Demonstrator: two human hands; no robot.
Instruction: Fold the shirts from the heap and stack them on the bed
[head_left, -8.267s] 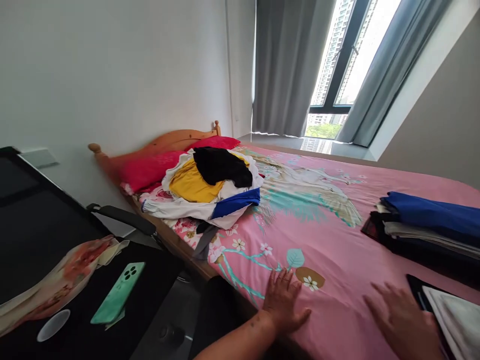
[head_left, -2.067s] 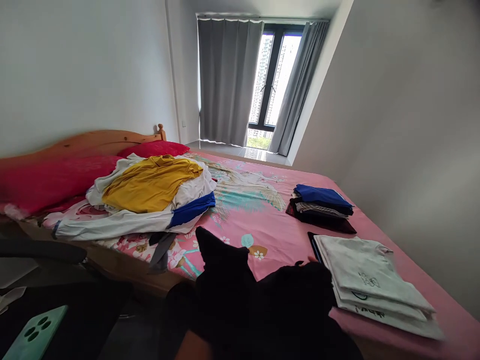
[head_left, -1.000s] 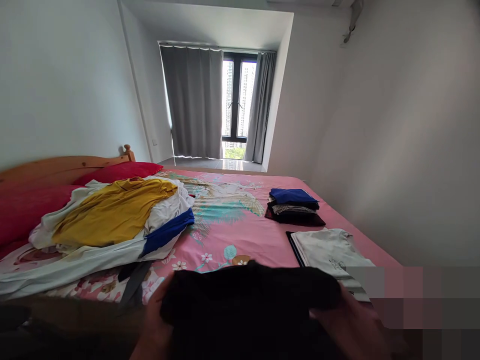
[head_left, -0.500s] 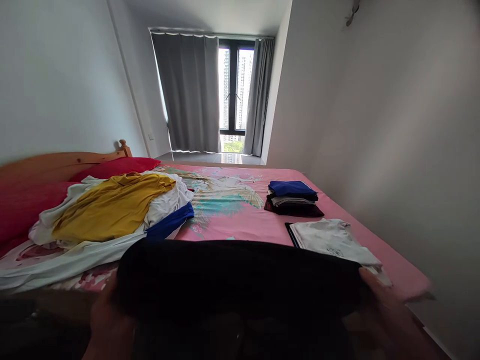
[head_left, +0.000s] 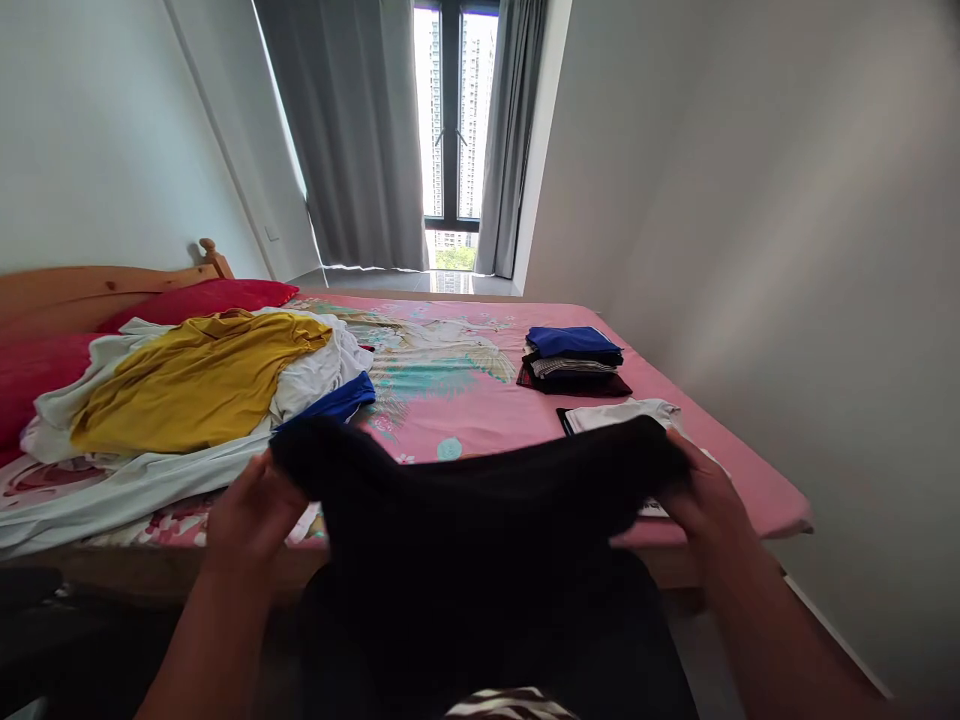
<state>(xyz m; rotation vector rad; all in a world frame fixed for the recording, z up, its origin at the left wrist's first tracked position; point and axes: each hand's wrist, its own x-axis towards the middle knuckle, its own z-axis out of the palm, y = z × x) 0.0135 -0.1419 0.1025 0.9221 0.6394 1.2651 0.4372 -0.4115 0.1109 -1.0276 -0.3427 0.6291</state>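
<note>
A black shirt [head_left: 480, 520] hangs stretched between my hands, in front of the bed's near edge. My left hand [head_left: 255, 510] is closed on its left shoulder or sleeve end, and my right hand [head_left: 701, 490] grips the matching right end. The lower part of the cloth falls over my dark-clothed lap, where its outline is hard to make out. Partly hidden behind the shirt's right side is a folded white T-shirt [head_left: 622, 412], lying on something black.
The bed has a pink patterned sheet [head_left: 480, 430]. At left lies a loose heap with a yellow shirt [head_left: 202, 385], white clothes and a blue garment [head_left: 341, 400], beside red pillows [head_left: 217, 297]. A folded clothes stack [head_left: 574, 343] sits at right, near the wall [head_left: 750, 250].
The black shirt has been raised and spread, and its top edge now dips in the middle. Both hands have come up with it. The view has tilted down.
</note>
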